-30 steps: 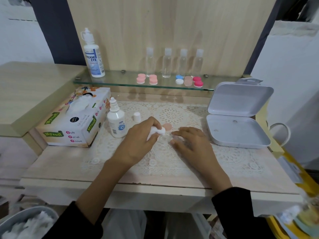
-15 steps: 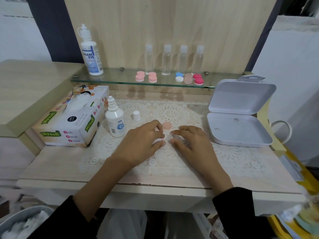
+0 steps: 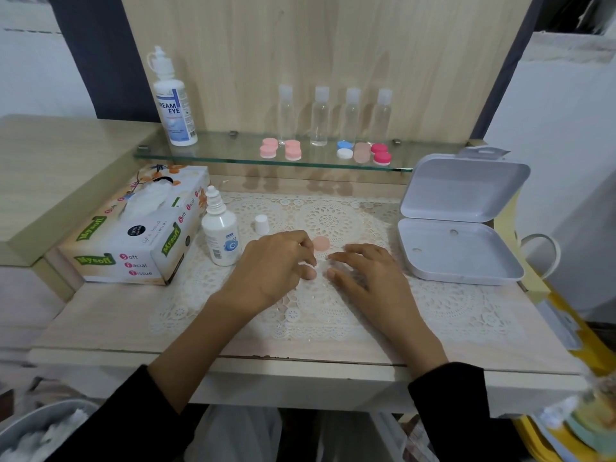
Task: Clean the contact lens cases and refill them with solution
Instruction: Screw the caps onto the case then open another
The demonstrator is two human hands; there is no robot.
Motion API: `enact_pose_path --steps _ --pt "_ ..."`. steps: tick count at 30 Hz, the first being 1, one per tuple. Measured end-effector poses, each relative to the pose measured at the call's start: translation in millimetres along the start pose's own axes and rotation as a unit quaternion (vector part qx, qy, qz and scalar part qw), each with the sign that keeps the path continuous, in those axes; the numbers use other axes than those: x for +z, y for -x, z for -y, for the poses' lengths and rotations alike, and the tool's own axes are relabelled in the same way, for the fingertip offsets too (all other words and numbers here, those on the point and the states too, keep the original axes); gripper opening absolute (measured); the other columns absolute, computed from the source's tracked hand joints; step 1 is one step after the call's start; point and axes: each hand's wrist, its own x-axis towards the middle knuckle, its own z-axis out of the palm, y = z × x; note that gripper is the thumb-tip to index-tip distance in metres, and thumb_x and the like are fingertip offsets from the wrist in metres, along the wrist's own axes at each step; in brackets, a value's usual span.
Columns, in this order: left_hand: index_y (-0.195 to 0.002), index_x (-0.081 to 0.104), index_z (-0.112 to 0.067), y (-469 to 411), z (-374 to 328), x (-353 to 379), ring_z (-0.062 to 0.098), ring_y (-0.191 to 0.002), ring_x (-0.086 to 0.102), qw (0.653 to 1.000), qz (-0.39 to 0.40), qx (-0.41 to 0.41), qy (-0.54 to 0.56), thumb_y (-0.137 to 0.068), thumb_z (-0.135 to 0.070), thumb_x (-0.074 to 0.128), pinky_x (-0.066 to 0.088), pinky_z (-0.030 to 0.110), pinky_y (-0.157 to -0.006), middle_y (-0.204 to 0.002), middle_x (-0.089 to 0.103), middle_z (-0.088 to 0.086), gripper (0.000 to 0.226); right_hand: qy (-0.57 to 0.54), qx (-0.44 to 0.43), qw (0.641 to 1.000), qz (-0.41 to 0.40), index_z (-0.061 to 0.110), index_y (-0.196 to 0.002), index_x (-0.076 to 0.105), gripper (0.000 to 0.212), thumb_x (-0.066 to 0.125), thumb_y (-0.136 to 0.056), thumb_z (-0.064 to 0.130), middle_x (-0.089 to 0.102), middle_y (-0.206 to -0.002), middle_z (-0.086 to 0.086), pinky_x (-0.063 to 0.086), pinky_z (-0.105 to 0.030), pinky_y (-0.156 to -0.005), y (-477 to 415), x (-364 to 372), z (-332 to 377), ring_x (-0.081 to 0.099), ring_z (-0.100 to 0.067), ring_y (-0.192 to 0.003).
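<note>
tissue has sunk out of sight under left hand [image 3: 273, 265]

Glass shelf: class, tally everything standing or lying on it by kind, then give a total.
Large solution bottle: 1
Small clear bottles: 4
Contact lens cases: 5
Total on the glass shelf: 10

solution bottle [image 3: 220, 235] and tissue box [image 3: 140, 228] left, open case [image 3: 458, 225] right
</note>
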Motion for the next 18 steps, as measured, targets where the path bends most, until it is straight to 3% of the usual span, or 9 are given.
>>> enact_pose_path --steps 5,10,14,18 --pt "-0.084 0.075 -0.016 -8 9 -4 0.010 -0.088 0.061 0.980 0.055 -0.053 0.184 -0.074 -0.020 0.079 0.048 0.032 -0.080 -0.094 0.064 -0.013 0.011 -0.009 0.002 1.000 -0.003 0.032 -0.111 0.070 0.037 0.052 -0.086 0.051 0.062 -0.124 0.009 0.040 -0.040 -0.101 -1 1 -2 0.047 -0.013 -0.120" --pt "-0.088 0.074 -0.017 -3 11 4 0.010 -0.093 0.060 0.952 -0.045 -0.101 0.284 -0.082 -0.018 0.072 0.049 0.032 -0.085 -0.098 0.065 -0.008 0.006 -0.010 -0.001 1.000 -0.008 0.033 -0.111 0.070 0.036 0.053 -0.085 0.052 0.061 -0.123 0.011 0.039 -0.039 -0.101 -1 1 -1 0.047 -0.012 -0.119" --pt "-0.103 0.071 -0.012 1 7 7 0.009 -0.100 0.056 0.973 -0.042 -0.038 0.223 -0.092 -0.011 0.058 0.042 0.017 -0.086 -0.112 0.055 -0.008 0.017 -0.006 -0.001 1.000 -0.010 0.031 -0.111 0.071 0.037 0.053 -0.085 0.051 0.062 -0.123 0.010 0.040 -0.039 -0.100 -1 0 -1 0.048 -0.013 -0.119" --pt "-0.101 0.072 -0.020 7 6 7 0.010 -0.087 0.060 0.997 -0.050 0.039 0.050 -0.090 -0.012 0.062 0.050 0.027 -0.069 -0.104 0.058 -0.013 0.017 -0.009 0.001 1.000 -0.008 0.031 -0.111 0.070 0.034 0.056 -0.086 0.050 0.061 -0.123 0.011 0.040 -0.039 -0.100 -1 2 -2 0.047 -0.012 -0.120"
